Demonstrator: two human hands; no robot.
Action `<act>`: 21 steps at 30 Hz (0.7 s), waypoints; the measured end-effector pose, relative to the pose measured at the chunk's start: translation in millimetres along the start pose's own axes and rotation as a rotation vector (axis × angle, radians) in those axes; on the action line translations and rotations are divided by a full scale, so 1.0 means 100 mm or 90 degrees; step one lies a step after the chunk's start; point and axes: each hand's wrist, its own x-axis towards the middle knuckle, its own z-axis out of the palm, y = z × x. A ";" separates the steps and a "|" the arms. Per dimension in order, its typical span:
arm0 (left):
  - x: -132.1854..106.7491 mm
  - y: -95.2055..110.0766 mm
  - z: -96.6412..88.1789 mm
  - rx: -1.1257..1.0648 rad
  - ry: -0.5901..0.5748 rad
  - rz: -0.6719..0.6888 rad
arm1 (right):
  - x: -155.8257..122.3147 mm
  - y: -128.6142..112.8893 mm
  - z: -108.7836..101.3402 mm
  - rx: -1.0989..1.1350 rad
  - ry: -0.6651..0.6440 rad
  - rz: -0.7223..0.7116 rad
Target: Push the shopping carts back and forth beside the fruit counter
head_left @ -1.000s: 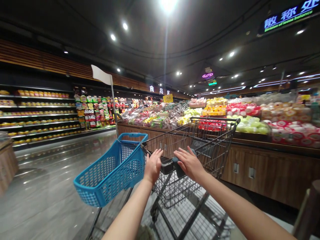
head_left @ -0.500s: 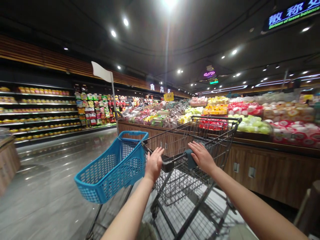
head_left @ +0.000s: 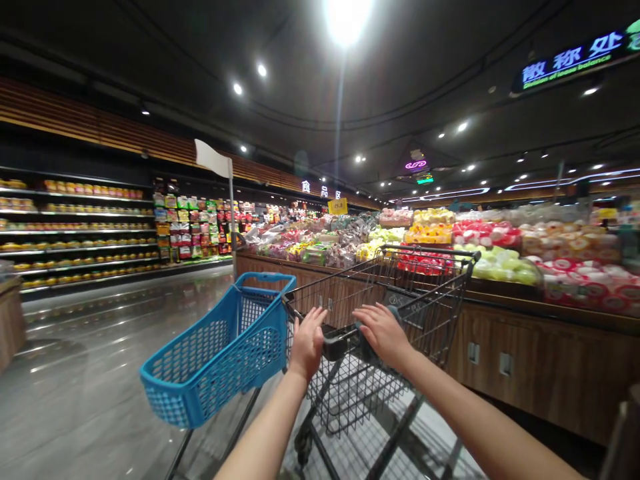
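Both my hands rest on the handle bar (head_left: 339,337) of a black wire shopping cart (head_left: 425,280). My left hand (head_left: 307,341) lies on the bar's left end, fingers stretched forward and flat. On the bar's right part sits my right hand (head_left: 383,332), palm down with fingers extended over it. A blue plastic basket (head_left: 220,350) hangs off the cart's left side, beside my left hand. The cart's wire basket looks bare inside.
A long wooden produce counter (head_left: 525,347) piled with wrapped fruit runs along the right, close to the cart. Shelves of packaged goods (head_left: 85,233) line the far left wall. A white flag on a pole (head_left: 230,220) stands ahead. Glossy grey floor (head_left: 100,373) stretches left.
My right hand slid left along the handle, back toward the middle. The cart and basket shifted slightly; the view tilted down a little.
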 end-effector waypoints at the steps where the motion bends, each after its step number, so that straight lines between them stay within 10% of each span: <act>1: 0.00 0.00 0.00 0.002 -0.001 0.000 | 0.02 -0.09 0.01 0.012 -0.007 -0.019; 7: -0.02 -0.02 -0.03 0.029 -0.030 0.006 | 0.08 -0.26 0.07 0.034 -0.001 -0.055; 21: 0.00 0.00 -0.01 0.008 -0.022 -0.006 | -0.14 0.75 -0.17 -0.044 0.004 0.127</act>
